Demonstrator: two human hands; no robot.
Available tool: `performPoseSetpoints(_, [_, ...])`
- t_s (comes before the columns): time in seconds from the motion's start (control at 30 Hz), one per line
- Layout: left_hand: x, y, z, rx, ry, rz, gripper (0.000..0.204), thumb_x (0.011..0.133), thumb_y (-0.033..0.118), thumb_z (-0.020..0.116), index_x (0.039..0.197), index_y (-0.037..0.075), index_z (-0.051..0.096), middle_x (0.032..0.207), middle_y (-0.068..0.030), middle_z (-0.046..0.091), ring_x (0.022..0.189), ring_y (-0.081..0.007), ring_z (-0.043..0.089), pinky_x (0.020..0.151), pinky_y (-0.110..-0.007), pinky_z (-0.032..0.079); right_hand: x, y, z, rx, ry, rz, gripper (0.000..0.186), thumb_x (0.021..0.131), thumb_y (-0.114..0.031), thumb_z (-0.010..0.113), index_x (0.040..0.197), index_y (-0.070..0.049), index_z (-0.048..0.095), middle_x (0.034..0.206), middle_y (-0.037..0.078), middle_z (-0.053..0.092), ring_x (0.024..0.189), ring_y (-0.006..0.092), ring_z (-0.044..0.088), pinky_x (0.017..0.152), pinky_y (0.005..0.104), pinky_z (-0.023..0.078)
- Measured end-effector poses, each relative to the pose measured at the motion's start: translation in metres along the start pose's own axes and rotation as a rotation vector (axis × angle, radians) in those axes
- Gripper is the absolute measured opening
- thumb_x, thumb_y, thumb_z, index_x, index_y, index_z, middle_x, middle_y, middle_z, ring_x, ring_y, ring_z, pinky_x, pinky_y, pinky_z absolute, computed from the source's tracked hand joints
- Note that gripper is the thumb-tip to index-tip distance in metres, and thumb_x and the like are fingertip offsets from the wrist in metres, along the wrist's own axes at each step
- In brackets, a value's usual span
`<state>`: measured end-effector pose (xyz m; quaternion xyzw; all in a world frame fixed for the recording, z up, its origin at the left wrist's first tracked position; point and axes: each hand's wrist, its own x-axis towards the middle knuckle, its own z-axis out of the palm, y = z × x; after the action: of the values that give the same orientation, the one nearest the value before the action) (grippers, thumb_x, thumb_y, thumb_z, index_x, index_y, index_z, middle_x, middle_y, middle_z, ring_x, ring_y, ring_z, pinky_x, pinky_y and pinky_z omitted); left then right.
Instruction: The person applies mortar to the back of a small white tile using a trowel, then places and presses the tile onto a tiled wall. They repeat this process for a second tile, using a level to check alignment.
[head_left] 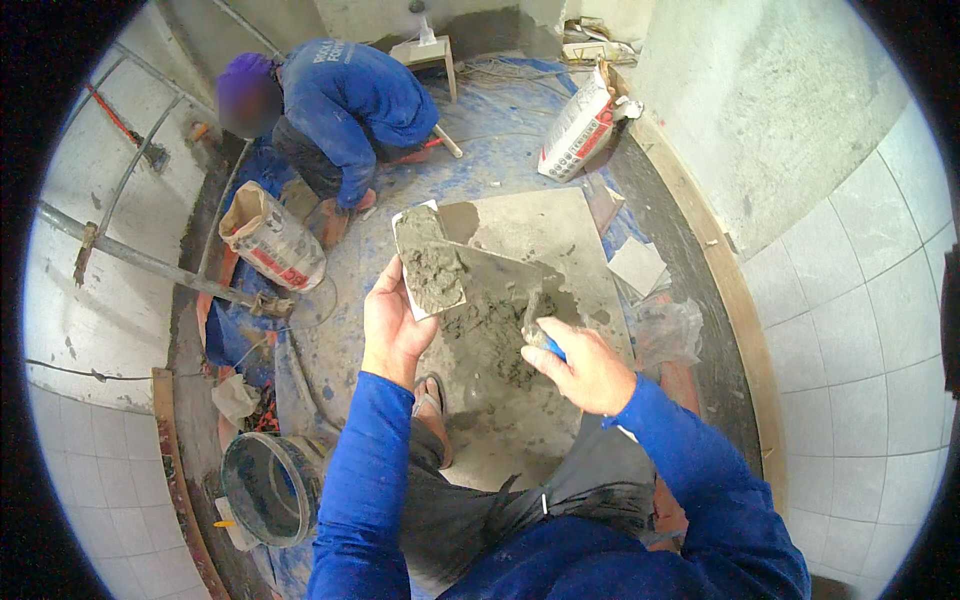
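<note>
My left hand (393, 330) grips a white tile (455, 302) from its left side, with wet grey mortar (428, 268) heaped over its face. My right hand (583, 372) is wrapped round the blue-handled trowel (500, 268), whose metal blade reaches up-left to the mortar on the tile. Below the blade, a loose pile of mortar (485, 340) sits on a large pale board (565, 225) between me and the far side of the space.
A crouching co-worker (350, 100) works at upper left. Open bags (272, 240) (580, 125) stand either side. A bucket (270, 480) is at lower left, metal scaffolding (160, 260) along the left wall, a small white stool (420, 55) behind. A tiled wall (850, 360) runs along the right.
</note>
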<state>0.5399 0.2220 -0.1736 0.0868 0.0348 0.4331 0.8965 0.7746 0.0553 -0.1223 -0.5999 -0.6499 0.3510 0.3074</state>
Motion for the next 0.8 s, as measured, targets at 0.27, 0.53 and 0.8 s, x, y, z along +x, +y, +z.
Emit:
performPoseSetpoints(0.27, [0.004,-0.012,0.015,0.074,0.136,-0.033,0.046,0.107,0.023,0.041,0.143,-0.004,0.052,0.144,-0.0245,0.058,0.132,-0.0379,0.057,0.118,-0.051,0.039,-0.015,-0.024,-0.024,0.067,-0.02,-0.015,0.049,0.099,-0.032,0.068,0.123,0.01,0.06,0.102,0.032,0.068,0.096,0.0472,0.068,0.081,0.0478,0.054])
performPoseSetpoints(0.53, [0.005,-0.021,0.017,-0.017,0.143,0.031,0.042,0.107,0.02,0.04,0.138,-0.002,0.056,0.14,-0.0226,0.061,0.128,-0.0372,0.058,0.117,-0.055,0.039,0.003,-0.002,-0.018,0.024,0.176,-0.014,0.048,0.099,-0.032,0.066,0.123,0.009,0.061,0.103,0.032,0.069,0.099,0.046,0.07,0.083,0.0468,0.055])
performPoseSetpoints(0.8, [-0.006,-0.01,0.004,-0.107,0.008,-0.071,0.041,0.107,0.021,0.038,0.136,-0.001,0.058,0.138,-0.0214,0.062,0.127,-0.036,0.058,0.115,-0.055,0.041,-0.016,-0.001,0.051,0.142,0.3,-0.117,0.04,0.097,-0.026,0.071,0.121,0.006,0.063,0.104,0.03,0.069,0.099,0.045,0.07,0.083,0.0457,0.056])
